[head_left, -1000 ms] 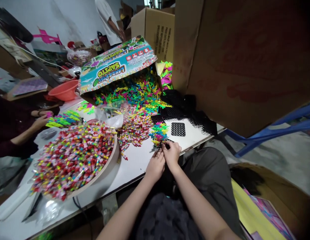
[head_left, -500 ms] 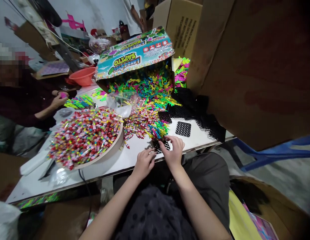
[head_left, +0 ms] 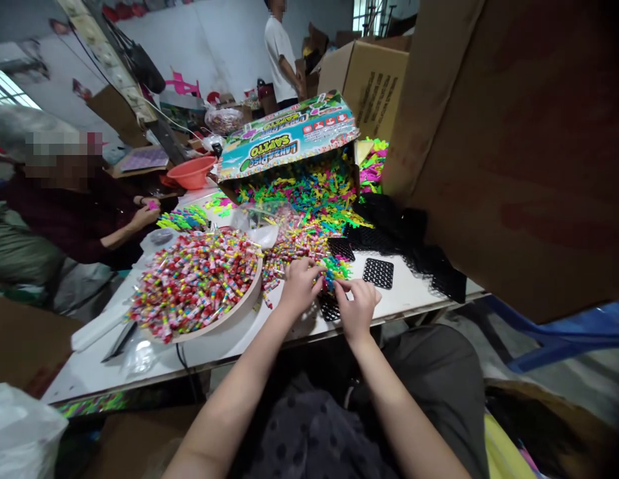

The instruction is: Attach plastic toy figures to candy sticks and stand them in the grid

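My left hand (head_left: 302, 287) is closed, fingertips together at the near edge of a bunch of small blue, green and yellow plastic pieces (head_left: 339, 267). Beside it, my right hand (head_left: 358, 305) pinches at the same bunch with thumb and forefinger. What either hand holds is too small and covered to make out. Under and between the hands lies a black plastic grid (head_left: 329, 310), partly hidden. A second black grid (head_left: 379, 273) lies flat to the right, and another grid (head_left: 342, 249) is behind the bunch.
A round tray (head_left: 239, 307) heaped with small wrapped sticks stands to the left. Behind, a printed box (head_left: 289, 143) spills coloured pieces. Black grids (head_left: 446, 273) pile up right, beside a large cardboard box (head_left: 509, 153). A co-worker (head_left: 90, 213) sits left; another person (head_left: 280, 56) stands behind.
My left hand has moved forward from the grid's near edge to the coloured pieces. My right hand's thumb has drawn back from over the grid into a pinch. The view has tilted up.
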